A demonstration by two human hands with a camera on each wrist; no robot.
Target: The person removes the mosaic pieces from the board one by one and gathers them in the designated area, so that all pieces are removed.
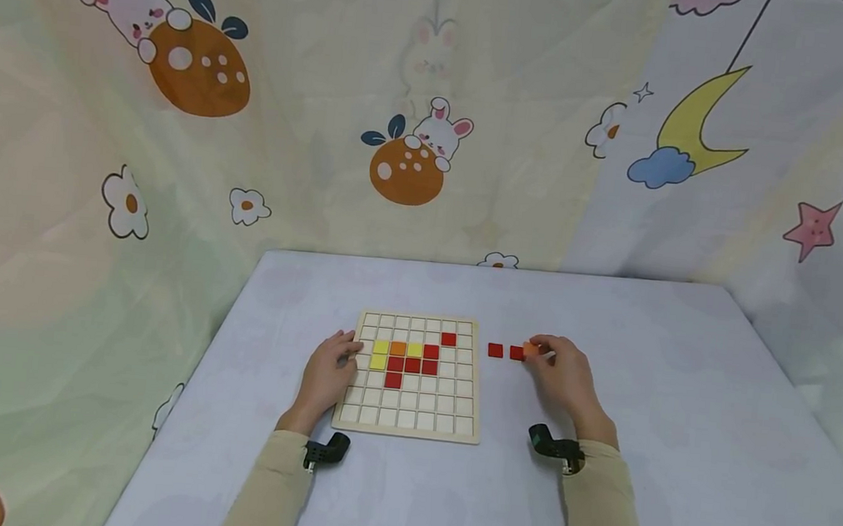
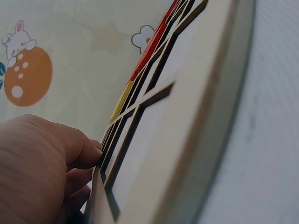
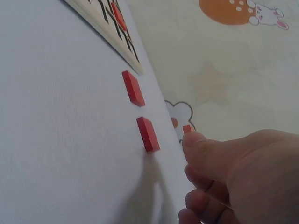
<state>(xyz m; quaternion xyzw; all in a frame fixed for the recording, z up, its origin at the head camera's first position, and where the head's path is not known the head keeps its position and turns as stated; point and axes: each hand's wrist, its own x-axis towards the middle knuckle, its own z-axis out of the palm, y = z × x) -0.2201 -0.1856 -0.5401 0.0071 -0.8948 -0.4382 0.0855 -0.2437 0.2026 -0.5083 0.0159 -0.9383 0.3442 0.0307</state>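
Right grip (image 1: 567, 384): narrow, pinching an orange tile (image 1: 531, 349) above the surface (image 1: 409, 496), beside two red tiles (image 1: 495, 350). Left grip (image 1: 322, 381): loose, fingers touching the left edge of the grid board (image 1: 447, 403), which lies flat, partly filled.

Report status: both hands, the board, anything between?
Left hand touching left edge of board. Right hand pinching orange tile, right of board. Board partly filled. Two red tiles lie between; nothing else seen.

I see a big cloth (image 1: 319, 54) behind the white counter (image 1: 680, 403), with bunnies (image 1: 138, 17) hugging orange fruit (image 1: 205, 73), a yellow moon (image 1: 682, 123), a pink star (image 1: 812, 229) and flowers (image 1: 248, 207).
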